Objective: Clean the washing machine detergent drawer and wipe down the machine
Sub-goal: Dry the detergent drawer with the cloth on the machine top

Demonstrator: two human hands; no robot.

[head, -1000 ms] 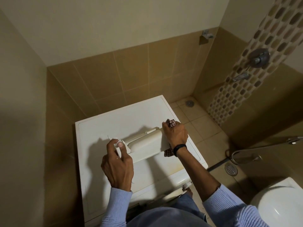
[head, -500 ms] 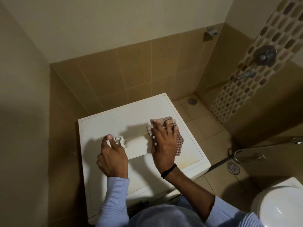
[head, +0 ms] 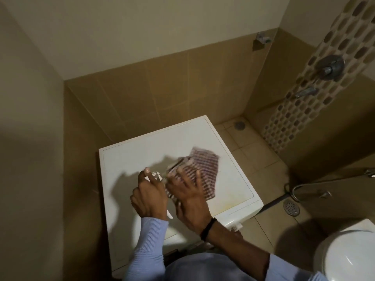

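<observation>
Drawer (head: 155,175), mostly hidden, is over the white top of the machine (head: 142,155), its end gripped in the left hand (head: 149,197). The right hand (head: 190,199), fingers spread flat, presses a checked cloth (head: 205,167) onto it. Tan tiled walls (head: 162,88) enclose the corner; 1 toilet (head: 349,256) stands at the right.

dim warm light from above; hard shadows fall left; the cloth (head: 199,171) is motion-blurred; edges bend.
</observation>
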